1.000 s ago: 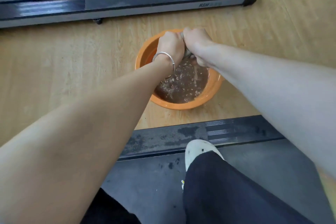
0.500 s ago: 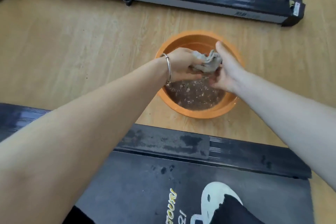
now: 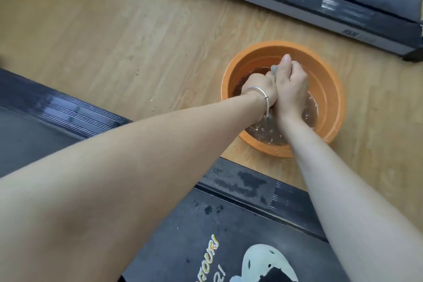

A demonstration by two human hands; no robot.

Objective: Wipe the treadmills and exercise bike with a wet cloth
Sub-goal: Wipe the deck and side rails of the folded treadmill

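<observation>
- Grip: our left hand point(image 3: 259, 89) and right hand point(image 3: 291, 89) are both clenched round the wet cloth point(image 3: 274, 68), fists touching above the basin; half a second ago the right was open beside it, so we judge wringing has resumed.
- Near treadmill point(image 3: 240, 181): side rail blotched, wiping unfinished.
- Orange basin point(image 3: 329, 75) on the floor: murky brown water with floating debris.
- Cloth: only a grey tip shows.
</observation>
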